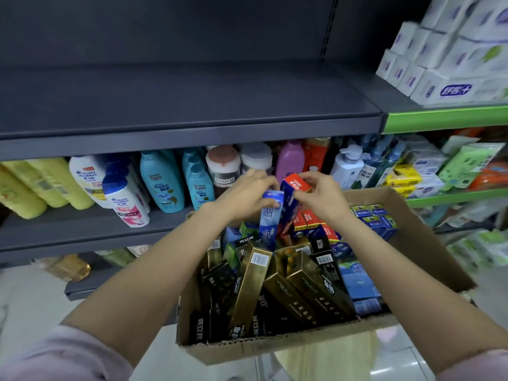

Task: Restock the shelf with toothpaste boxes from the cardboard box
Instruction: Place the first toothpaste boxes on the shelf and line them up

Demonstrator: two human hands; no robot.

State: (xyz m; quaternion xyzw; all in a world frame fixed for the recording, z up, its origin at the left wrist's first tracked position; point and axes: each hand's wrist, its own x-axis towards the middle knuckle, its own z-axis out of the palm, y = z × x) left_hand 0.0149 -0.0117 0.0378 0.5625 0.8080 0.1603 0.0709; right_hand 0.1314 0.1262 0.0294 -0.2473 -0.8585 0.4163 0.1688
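Observation:
An open cardboard box (428,251) stands in front of me, packed with several gold, black, blue and red toothpaste boxes. My left hand (244,196) grips the top end of a light blue toothpaste box (270,218) that stands upright above the pile. Beside it, my right hand (321,196) holds the top of a red and blue toothpaste box (291,196), also raised from the far end of the carton. The dark grey shelf (192,100) above is bare.
The shelf below the bare one holds shampoo and lotion bottles (162,182). White tissue packs (450,50) sit on the upper right shelf with a green edge. More packaged goods fill the right-hand shelves. Pale tiled floor lies beneath the carton.

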